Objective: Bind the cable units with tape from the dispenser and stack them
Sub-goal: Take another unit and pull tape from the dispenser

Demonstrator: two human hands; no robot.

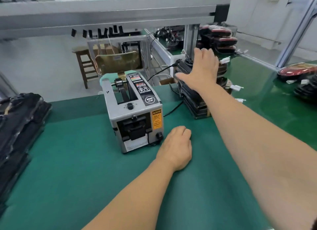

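Right hand reaches to the stack of cable units at 1 o'clock; left hand waits by the tape dispenser.

The right hand (204,70) lies spread, thumb out toward 9 o'clock, flat over the top of the black stack of cable units (193,101), which stands on the green mat (82,169) just to the 3 o'clock side of the tape dispenser (135,114). The left hand (176,147) rests on the mat at the dispenser's 5 o'clock corner, fingers curled under with nothing visible in them. This looks like the stacking or fetching step: either settling a unit or taking one. The next move would call for closing the fingers round the top unit or pulling tape from the dispenser's front outlet. More bagged units (18,126) sit at 9 o'clock.
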